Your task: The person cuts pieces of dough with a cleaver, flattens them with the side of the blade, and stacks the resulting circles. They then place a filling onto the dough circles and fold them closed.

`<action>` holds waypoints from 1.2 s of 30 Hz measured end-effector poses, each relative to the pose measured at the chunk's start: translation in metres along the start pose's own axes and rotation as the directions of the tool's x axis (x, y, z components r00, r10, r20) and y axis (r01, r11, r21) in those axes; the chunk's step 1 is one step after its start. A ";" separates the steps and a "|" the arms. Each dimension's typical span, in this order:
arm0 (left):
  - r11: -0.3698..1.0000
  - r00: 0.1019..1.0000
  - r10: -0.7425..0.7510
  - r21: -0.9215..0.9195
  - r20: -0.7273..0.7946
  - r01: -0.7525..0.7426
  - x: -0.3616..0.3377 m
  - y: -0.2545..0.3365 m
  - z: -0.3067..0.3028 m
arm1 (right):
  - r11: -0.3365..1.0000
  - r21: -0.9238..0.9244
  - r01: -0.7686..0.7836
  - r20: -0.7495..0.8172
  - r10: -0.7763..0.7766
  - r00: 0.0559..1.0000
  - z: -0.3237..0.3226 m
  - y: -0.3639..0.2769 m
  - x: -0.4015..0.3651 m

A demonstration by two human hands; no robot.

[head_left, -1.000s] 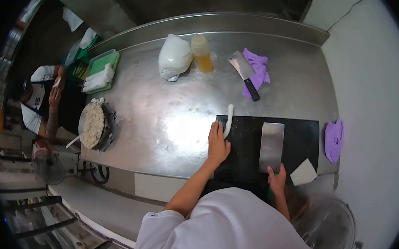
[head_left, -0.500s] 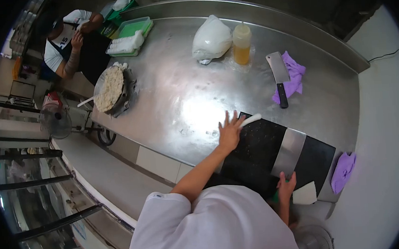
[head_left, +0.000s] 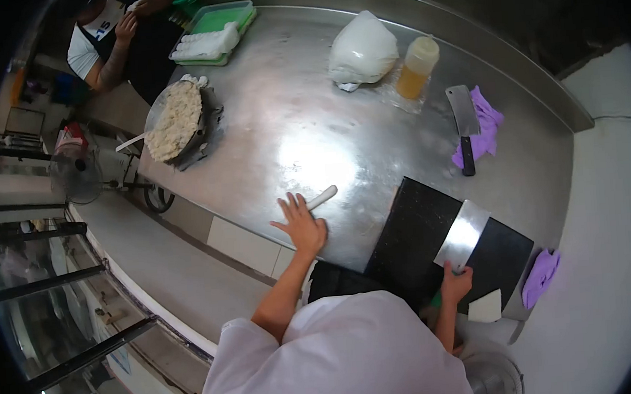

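My left hand (head_left: 301,227), fingers spread, lies palm down on the steel table over one end of a white dough-like roll (head_left: 323,197). The roll's rounded far end sticks out to the right. My right hand (head_left: 456,281) is closed on the near end of a wide, shiny metal blade (head_left: 464,235). That blade lies across the black board (head_left: 414,227). Just right of my right hand, a pale flat piece (head_left: 486,307) sits at the board's near edge.
On the steel table (head_left: 254,150) are a bowl of crumbly food (head_left: 174,122), a green tray (head_left: 224,20), a white bag (head_left: 365,51), an oil bottle (head_left: 418,69) and a cleaver (head_left: 463,112) on a purple cloth (head_left: 488,130). A co-worker (head_left: 126,49) stands at the far left.
My left hand and the white roll have moved left, off the black board onto the steel. My right hand has closed on the metal blade. The view has shifted slightly.
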State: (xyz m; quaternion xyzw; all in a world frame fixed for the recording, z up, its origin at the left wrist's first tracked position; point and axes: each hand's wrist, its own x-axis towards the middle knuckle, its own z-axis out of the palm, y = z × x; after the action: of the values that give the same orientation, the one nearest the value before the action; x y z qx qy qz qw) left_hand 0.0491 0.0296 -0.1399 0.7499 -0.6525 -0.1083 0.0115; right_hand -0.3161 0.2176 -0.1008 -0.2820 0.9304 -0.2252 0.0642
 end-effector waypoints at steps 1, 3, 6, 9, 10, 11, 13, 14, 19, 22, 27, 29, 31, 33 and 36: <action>1.000 1.000 -0.009 -0.003 0.000 0.009 0.004 0.005 0.000 | 0.999 0.007 -0.033 0.008 0.033 0.999 0.001 -0.004 0.000; 0.985 0.990 -0.058 -0.168 -0.132 0.035 0.016 0.013 -0.002 | 0.998 0.001 -0.064 0.014 0.064 0.998 0.001 -0.009 -0.003; 0.990 0.992 -0.064 -0.128 -0.112 0.050 0.068 -0.001 -0.017 | 0.995 -0.079 -0.061 0.047 0.065 0.997 0.008 -0.008 -0.003; 0.986 0.984 -0.104 -0.143 -0.146 0.083 0.132 -0.011 -0.047 | 0.987 -0.163 -0.020 0.004 0.021 1.000 0.011 -0.017 -0.005; 0.985 0.985 -0.102 -0.155 -0.141 0.080 0.152 -0.017 -0.043 | 0.991 -0.131 -0.025 -0.010 0.024 1.000 0.014 -0.018 -0.005; 0.979 0.979 -0.118 -0.183 -0.167 0.087 0.164 -0.023 -0.038 | 0.994 -0.104 -0.033 -0.019 0.032 0.999 0.014 -0.017 -0.009; 0.972 0.973 -0.128 -0.218 -0.193 0.085 0.172 -0.026 -0.035 | 0.993 -0.112 -0.031 -0.055 0.025 0.998 0.022 -0.013 -0.010; 0.977 0.978 -0.107 -0.202 -0.177 0.071 0.160 -0.025 -0.035 | 0.993 -0.113 -0.030 -0.083 0.021 0.996 0.024 -0.010 -0.013; 0.979 0.986 0.130 -0.143 -0.106 -0.145 0.064 -0.010 -0.013 | 0.986 -0.056 -0.159 -0.081 0.154 0.985 0.016 -0.034 -0.030; 0.943 0.957 0.282 -0.204 0.067 -0.264 0.049 -0.016 -0.022 | 0.986 -0.150 -0.079 -0.234 0.042 0.971 0.025 -0.027 -0.039; 0.922 0.949 0.312 -0.222 -0.051 -0.316 0.068 -0.016 -0.019 | 0.939 0.072 0.336 -0.256 -0.308 0.916 0.057 -0.120 -0.057; 0.917 0.942 0.323 -0.217 -0.088 -0.335 0.074 -0.014 -0.018 | 0.803 0.170 0.571 -0.089 -0.564 0.821 0.072 -0.209 -0.068; 0.891 0.925 0.365 -0.250 -0.102 -0.379 0.076 -0.022 -0.018 | 0.713 0.372 0.594 0.195 -0.686 0.701 0.126 -0.261 -0.080; 0.828 0.817 0.558 -0.161 0.143 -0.538 0.069 -0.038 -0.019 | 0.611 0.399 0.683 0.383 -0.788 0.481 0.167 -0.318 -0.111; 0.800 0.820 0.561 0.183 0.112 -0.572 0.065 -0.047 -0.009 | 0.535 0.255 0.806 0.527 -0.775 0.347 0.193 -0.354 -0.142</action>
State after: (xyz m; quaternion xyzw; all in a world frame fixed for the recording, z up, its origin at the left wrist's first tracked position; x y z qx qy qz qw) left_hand 0.1048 -0.0282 -0.1476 0.5148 -0.8542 -0.0505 -0.0522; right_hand 0.0258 -0.0397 -0.1128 -0.7503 0.6133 -0.1063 0.2229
